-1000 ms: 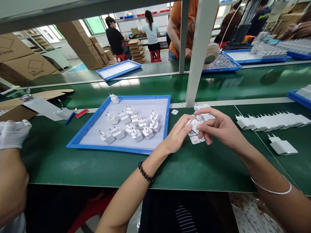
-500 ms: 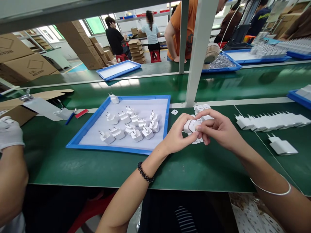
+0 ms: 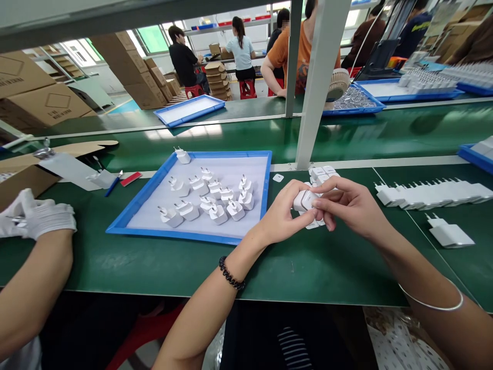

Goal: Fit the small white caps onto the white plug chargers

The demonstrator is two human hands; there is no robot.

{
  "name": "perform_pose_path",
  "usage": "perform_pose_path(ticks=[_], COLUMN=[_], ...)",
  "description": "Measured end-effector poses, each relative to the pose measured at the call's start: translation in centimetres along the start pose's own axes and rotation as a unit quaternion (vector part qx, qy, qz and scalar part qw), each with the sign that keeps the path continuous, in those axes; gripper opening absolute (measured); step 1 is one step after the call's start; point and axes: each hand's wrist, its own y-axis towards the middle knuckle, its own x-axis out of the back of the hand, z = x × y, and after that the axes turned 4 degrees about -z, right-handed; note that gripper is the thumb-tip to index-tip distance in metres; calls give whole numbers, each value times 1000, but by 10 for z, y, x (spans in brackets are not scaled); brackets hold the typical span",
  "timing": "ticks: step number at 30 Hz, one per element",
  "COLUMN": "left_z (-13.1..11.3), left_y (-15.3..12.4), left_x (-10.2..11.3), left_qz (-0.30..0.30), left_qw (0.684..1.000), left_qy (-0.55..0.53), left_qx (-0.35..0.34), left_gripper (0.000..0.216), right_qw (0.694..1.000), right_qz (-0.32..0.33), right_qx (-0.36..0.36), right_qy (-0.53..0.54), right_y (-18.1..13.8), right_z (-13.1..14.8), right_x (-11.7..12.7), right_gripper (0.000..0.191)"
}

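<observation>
My left hand [image 3: 283, 213] is closed around a white plug-in charger [image 3: 301, 201], its end turned toward my right hand. My right hand [image 3: 352, 208] pinches at that end with thumb and fingers; whether a small piece lies under the fingertips cannot be made out. Behind and beneath both hands lies a group of small white square pieces [image 3: 322, 173], partly hidden. One loose white square piece [image 3: 278, 178] rests apart, left of them. A blue-rimmed tray [image 3: 173, 234] to the left holds several white chargers [image 3: 217, 214] with their pins up.
To the right runs a row of white chargers [image 3: 435, 194], with a single charger [image 3: 451, 232] in front. A white post [image 3: 314, 103] rises behind my hands. At far left are a co-worker's gloved hands [image 3: 42, 216], a blue pen [image 3: 113, 185] and a red strip [image 3: 131, 179].
My hands stay almost in place, still on the charger. At the left, the co-worker's gloved hands have moved further into view. The person in orange behind the post has shifted.
</observation>
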Motion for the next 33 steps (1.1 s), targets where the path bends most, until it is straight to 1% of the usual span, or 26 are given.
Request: perform_pose_path(ticks=[4, 9, 13, 16, 19, 25, 33], left_z=[0, 0, 0, 0, 2, 6, 8], left_y=[1, 1, 1, 1, 0, -2, -2], left_x=[1, 2, 1, 1, 0, -4, -6], left_qz=[2, 0, -5, -5, 0, 20, 21], left_qw=[1000, 999, 997, 997, 998, 997, 991], left_qy=[20, 35, 43, 42, 21, -75, -122], left_qx=[-3, -34, -61, -64, -51, 13, 48], left_gripper=[19, 17, 16, 16, 17, 24, 29], right_qw=[1000, 1000, 1000, 1000, 999, 997, 997], right_qz=[-1, -8, 9, 20, 22, 24, 21], right_qx=[6, 6, -5, -17, -36, -73, -72], right_qy=[5, -2, -5, -4, -4, 4, 11], right_y=[0, 1, 1, 1, 1, 0, -1], right_z=[-2, 0, 2, 4, 7, 12, 12], right_x=[0, -1, 0, 1, 1, 0, -3], right_gripper=[16, 17, 19, 20, 23, 29, 29])
